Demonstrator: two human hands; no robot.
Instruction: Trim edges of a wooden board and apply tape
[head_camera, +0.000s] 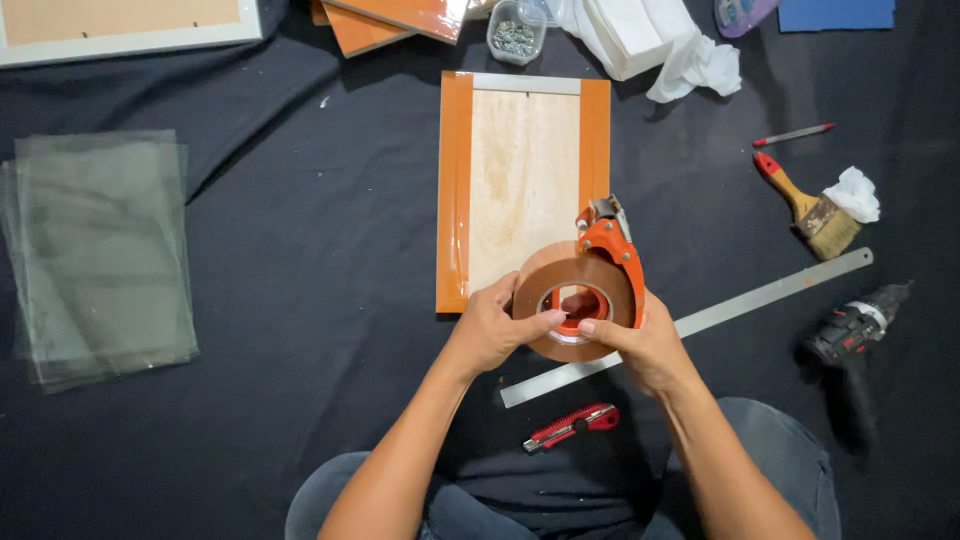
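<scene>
Brown tape roll (578, 300) in an orange dispenser (612, 250), held above the near end of a wooden frame back (523, 190) on black cloth (300, 300). Left hand (492, 330) and right hand (645, 345) closed on the roll's rim, fingers curled. Probably light, stiff, sticky-edged; best gripped by the rigid handle. Steel ruler (700, 322) and red knife (572, 427) nearby.

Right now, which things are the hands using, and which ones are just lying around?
In use:
left hand and right hand, both holding the tape roll in its orange dispenser
the board with tape on its edges, just above them

Lying about:
ruler
red knife
brush
drill
glass sheets
screw tub
white cloth
</scene>
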